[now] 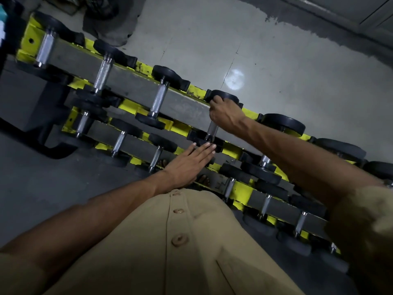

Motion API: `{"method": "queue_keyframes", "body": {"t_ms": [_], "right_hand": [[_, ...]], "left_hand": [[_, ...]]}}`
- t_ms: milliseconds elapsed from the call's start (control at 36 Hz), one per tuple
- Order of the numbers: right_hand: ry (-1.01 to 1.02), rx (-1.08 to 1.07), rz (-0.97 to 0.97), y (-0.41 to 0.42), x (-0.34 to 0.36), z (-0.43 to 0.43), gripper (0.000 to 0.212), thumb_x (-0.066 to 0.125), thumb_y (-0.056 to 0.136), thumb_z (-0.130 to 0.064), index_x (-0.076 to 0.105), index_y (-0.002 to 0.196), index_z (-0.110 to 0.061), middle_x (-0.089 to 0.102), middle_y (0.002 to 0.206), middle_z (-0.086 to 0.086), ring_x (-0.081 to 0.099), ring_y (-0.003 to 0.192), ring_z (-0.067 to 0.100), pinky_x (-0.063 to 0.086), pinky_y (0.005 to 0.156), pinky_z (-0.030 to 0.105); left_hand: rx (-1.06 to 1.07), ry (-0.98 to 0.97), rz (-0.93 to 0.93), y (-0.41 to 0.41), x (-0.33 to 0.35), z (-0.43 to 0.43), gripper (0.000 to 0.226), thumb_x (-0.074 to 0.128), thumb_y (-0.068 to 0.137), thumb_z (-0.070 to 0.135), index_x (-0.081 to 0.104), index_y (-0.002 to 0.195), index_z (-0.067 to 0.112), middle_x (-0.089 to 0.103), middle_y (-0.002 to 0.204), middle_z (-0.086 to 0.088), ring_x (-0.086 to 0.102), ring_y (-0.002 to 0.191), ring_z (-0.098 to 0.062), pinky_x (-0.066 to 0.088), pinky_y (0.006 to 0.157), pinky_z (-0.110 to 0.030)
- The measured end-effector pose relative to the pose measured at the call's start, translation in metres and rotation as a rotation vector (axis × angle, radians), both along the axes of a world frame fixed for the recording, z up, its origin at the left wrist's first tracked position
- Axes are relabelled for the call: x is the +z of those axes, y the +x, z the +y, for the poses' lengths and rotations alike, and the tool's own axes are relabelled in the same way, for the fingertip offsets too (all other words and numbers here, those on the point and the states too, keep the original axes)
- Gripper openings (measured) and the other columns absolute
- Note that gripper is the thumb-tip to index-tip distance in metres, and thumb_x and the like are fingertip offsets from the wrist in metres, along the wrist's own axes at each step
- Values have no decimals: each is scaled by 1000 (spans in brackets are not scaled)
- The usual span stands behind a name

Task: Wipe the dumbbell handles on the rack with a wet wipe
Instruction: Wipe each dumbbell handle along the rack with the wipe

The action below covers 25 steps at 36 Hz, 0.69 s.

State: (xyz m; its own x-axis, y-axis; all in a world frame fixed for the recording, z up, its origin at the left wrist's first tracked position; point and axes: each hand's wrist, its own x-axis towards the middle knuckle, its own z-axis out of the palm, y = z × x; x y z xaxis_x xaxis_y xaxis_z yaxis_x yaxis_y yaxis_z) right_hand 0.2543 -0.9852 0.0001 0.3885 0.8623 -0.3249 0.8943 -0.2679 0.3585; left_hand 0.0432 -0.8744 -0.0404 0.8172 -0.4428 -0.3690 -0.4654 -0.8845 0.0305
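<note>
A yellow two-tier rack (192, 90) runs diagonally across the view, holding black dumbbells with steel handles. My right hand (225, 114) is closed around the upper part of one top-tier dumbbell's handle (211, 130), next to its far black weight (223, 96). No wet wipe shows; the fist hides whatever is inside it. My left hand (189, 165) lies flat with fingers straight, its fingertips touching the near black weight (202, 139) of the same dumbbell. Other bare handles (159, 100) stand to the left.
Grey tiled floor (276, 60) lies beyond the rack, with a bright light spot. A dark bundle (108, 22) sits on the floor at the upper left. My tan buttoned shirt (180, 241) fills the lower middle. More dumbbells (282, 124) continue to the right.
</note>
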Motion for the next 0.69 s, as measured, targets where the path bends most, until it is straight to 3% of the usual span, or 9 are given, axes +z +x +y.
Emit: {"method": "queue_keyframes", "body": {"t_ms": [111,194,306,389,472,528,611,694], "right_hand": [[-175,55,35,-20,-14,9,24,54,101,-29,72,112,-16,65,102,4,49,95,25,41,66,35],[-249,83,48,-18,-10,18,25,48,105,-28,69,117,-20,69,111,3,51,103,24,40,68,33],[-165,-20,24,0,9,20,19,55,99,-16,70,111,-17,65,103,6,54,97,25,36,62,36],[-118,27,8,4,3,3,10,67,87,-12,74,95,-13,64,88,6,56,82,25,30,52,33],[79,17,21,7,-6,-22,7,66,86,-9,68,91,-5,60,89,10,57,75,27,27,47,34],[233,-88,124,7,-9,-34,12,61,87,-5,64,99,-3,58,96,14,59,77,33,34,47,36],[526,-431,239,-6,-25,-37,21,57,89,-2,64,108,-7,61,99,13,62,77,36,39,52,36],[890,-862,365,-24,-36,-23,14,58,92,-15,69,99,-12,66,93,7,61,79,26,46,64,35]], "left_hand": [[4,3,-13,0,3,-1,91,51,102,37,-6,165,4,-9,174,-16,-10,161,-31,10,129,-54],[2,2,-11,0,5,0,86,48,103,35,-3,166,5,-4,175,-15,-7,161,-31,10,129,-54],[6,9,-12,-1,2,-1,92,50,102,37,-9,165,4,-16,173,-15,-14,160,-31,8,130,-54],[11,1,6,-1,0,0,95,52,103,34,-15,163,4,-24,171,-15,-19,159,-31,7,130,-54],[27,-7,12,-2,-1,1,96,52,103,32,-17,163,5,-28,170,-14,-22,158,-30,6,130,-53],[26,-13,17,-2,0,0,96,52,103,33,-17,163,5,-29,169,-14,-23,158,-29,6,130,-53],[35,-24,10,-2,0,1,98,54,102,35,-16,163,5,-29,169,-14,-23,158,-29,6,130,-52],[28,-25,5,-2,2,2,98,54,101,33,-16,163,4,-28,169,-15,-22,158,-29,8,130,-52]]}}
